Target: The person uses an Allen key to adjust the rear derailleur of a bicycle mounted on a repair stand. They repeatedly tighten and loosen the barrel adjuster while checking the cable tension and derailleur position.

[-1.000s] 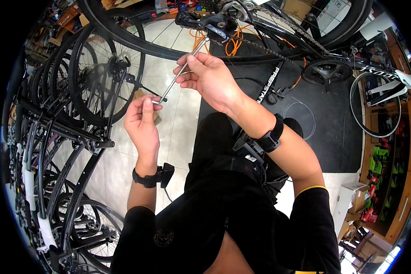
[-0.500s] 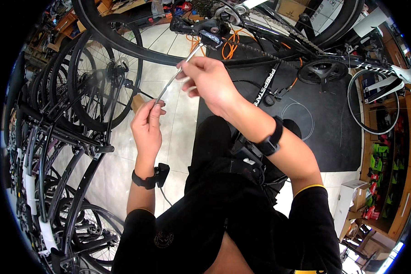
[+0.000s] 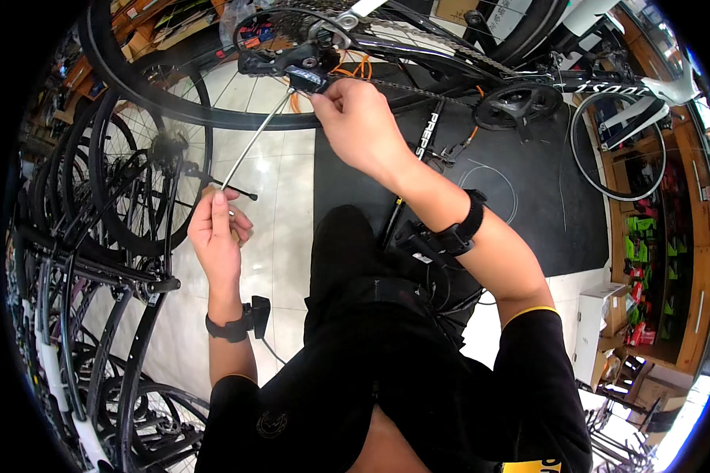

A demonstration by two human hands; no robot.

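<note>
Head view, looking down on bicycle repair. Right hand (image 3: 359, 126) reaches up to the rear derailleur (image 3: 292, 71) of the bicycle, fingers closed at the upper end of a thin silver cable (image 3: 248, 146). This cable runs diagonally down and left to the left hand (image 3: 217, 232), whose thumb and fingers pinch its lower end. Rear wheel (image 3: 173, 110) arcs just above the cable; chain (image 3: 450, 51) leads right to the crankset (image 3: 517, 102). Black floor mat (image 3: 544, 205) lies beneath; parked bicycles (image 3: 95, 236) stand at left.
</note>
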